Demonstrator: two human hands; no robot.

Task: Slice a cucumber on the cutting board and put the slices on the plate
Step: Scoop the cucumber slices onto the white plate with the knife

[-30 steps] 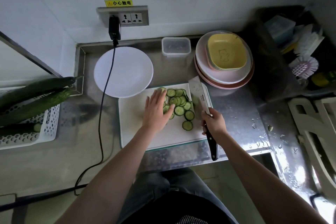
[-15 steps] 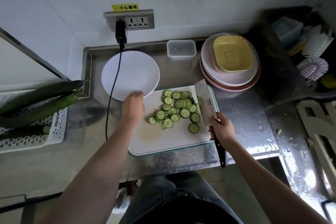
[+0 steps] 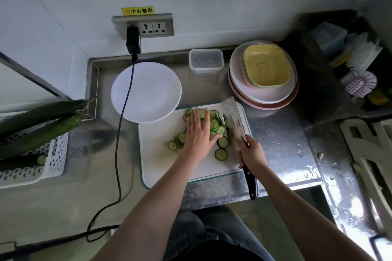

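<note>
Left hand [image 3: 199,133] flat, fingers spread, covering part of the cucumber slices [image 3: 220,142] on the cutting board [image 3: 161,161]. Right hand [image 3: 251,152] fisted round the knife [image 3: 235,121] handle. Plate [image 3: 146,91] bare, touching board's far-left corner.

Bare room on the near left of the cutting board [image 3: 161,167]. To its far left, white plate [image 3: 148,95], crossed by a black cable [image 3: 125,112]. Far right blocked by stacked dishes [image 3: 263,91]; right edge by the knife [image 3: 234,121], blade flat there.
</note>
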